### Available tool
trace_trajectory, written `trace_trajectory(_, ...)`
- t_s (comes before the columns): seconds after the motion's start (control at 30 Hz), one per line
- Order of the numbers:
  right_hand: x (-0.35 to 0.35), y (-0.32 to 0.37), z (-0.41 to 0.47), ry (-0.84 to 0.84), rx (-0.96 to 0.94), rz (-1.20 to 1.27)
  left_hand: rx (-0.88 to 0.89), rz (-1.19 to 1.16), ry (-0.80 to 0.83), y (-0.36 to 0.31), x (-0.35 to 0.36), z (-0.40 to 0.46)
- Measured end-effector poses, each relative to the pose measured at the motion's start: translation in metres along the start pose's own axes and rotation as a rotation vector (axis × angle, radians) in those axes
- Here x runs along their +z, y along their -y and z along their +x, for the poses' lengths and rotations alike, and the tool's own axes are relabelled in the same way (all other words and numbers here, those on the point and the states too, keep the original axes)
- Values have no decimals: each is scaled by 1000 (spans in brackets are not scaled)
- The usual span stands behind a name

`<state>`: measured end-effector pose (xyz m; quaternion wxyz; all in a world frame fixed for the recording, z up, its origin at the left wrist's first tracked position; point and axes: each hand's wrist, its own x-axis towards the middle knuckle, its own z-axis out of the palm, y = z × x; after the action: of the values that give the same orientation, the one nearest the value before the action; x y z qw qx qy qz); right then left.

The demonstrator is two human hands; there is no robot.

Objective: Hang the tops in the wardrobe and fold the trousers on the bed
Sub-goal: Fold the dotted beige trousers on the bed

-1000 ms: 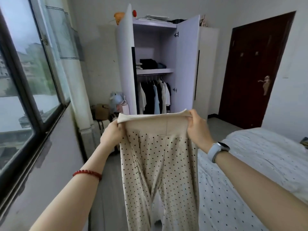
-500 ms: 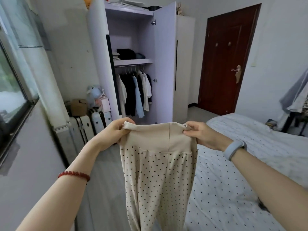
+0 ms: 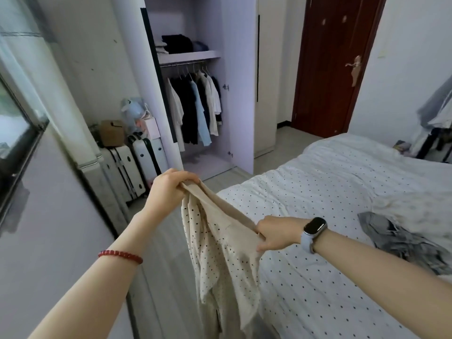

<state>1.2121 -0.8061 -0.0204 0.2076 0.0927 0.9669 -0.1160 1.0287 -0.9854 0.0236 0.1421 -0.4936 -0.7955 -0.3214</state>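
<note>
Nearest, at about 6 o'clock, the dotted cream trousers [image 3: 220,253] hang in the air beside the bed edge, their legs dropping straight down and out of sight at the bottom. Their plain waistband is stretched between two hands and runs on a slant, from high at 11 o'clock to lower at 3 o'clock. The left hand [image 3: 168,189] has its fingers curled round the upper end of the band; the right hand [image 3: 278,232], the one with the watch [image 3: 314,228], pinches the lower end between thumb and fingers. So the cloth's long axis is vertical, below both grips, while the band itself points toward the bed.

The bed [image 3: 318,192], under a white dotted cover, lies to the right from 2 to 5 o'clock. The right hand is already over its near edge and is the closer of the two; the left is out over the floor. Laying the trousers flat would, I judge, mean swinging the left end across to the right so the legs trail down along the mattress.

A crumpled grey garment [image 3: 401,236] sits on the cover at 3 o'clock, well apart from the hands. Farthest, at 12 o'clock, the wardrobe [image 3: 239,69] stands open with tops on its rail.
</note>
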Motion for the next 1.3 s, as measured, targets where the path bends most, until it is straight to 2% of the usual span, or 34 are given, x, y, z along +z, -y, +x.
trace_trajectory(0.07, 4, -12, 2, 13, 74, 5, -83, -53, 27, 7, -4, -4)
trace_trajectory(0.13, 3, -27, 3, -71, 122, 74, -149, -77, 78, 12, -10, -6)
trace_trajectory(0.33, -9, -32, 2, -692, 68, 612, -428, 108, 287, 32, -28, -10)
trace_trajectory(0.43, -16, -18, 6, -812, 10, 660, -517, 26, 294, 41, -34, -14)
trace_trajectory(0.53, -22, -7, 13, -818, -28, 713, -630, -85, 141, 55, -31, -14)
trace_trajectory(0.7, -40, 19, 17, -760, -146, 777, -832, -275, -336, 57, -28, 4)
trace_trajectory(0.77, -59, 30, 17, -781, -194, 789, -869, -301, -466, 51, -31, 23)
trace_trajectory(0.83, -82, 31, 18, -841, -214, 826, -845, -325, -544, 50, -33, 49)
trace_trajectory(1.0, -141, 14, 17, -1039, -205, 910, -713, -380, -623, 33, -31, 127)
trace_trajectory(1.13, -204, -36, 6, -1218, -188, 860, -555, -464, -642, 0, -22, 219)
trace_trajectory(1.3, -256, -110, 1, -1364, -127, 795, -373, -374, -628, -38, 16, 321)
